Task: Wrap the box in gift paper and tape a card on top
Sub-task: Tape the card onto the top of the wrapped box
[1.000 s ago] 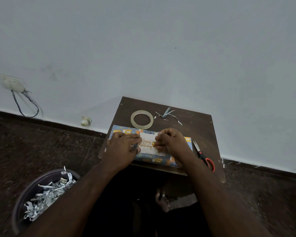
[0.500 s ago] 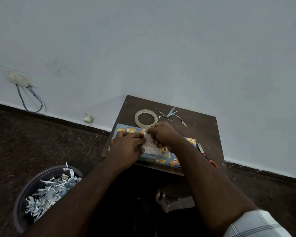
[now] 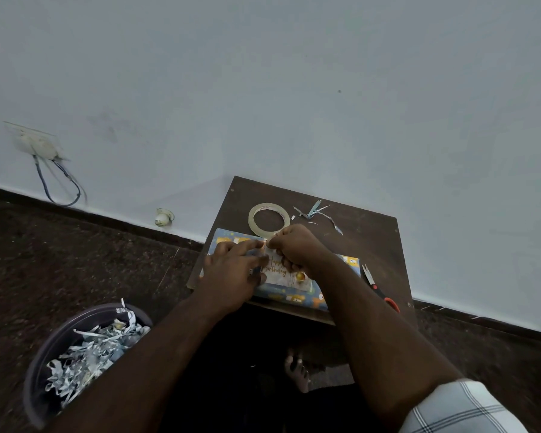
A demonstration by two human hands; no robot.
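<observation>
Nearest, at the lower left on the floor, a dark bin holds shredded paper strips. A bare foot shows under the table's near edge, and a checked sleeve fills the lower right corner.

On the small dark table, the wrapped box lies along the near edge, in blue paper with orange figures. A white card reading "Happy Birthday" sits on top of it.

The left hand rests flat on the box's left part, fingers stretched out, their tips at the card's far left corner. The right hand is curled over the card's far edge, fingertips bunched as if pinching something small there; what it pinches cannot be told.

Scissors with red handles lie at the right edge, just beside the box. Behind the hands, a tape roll lies flat, with paper scraps near the far edge. Beyond, a wall socket with wires.
</observation>
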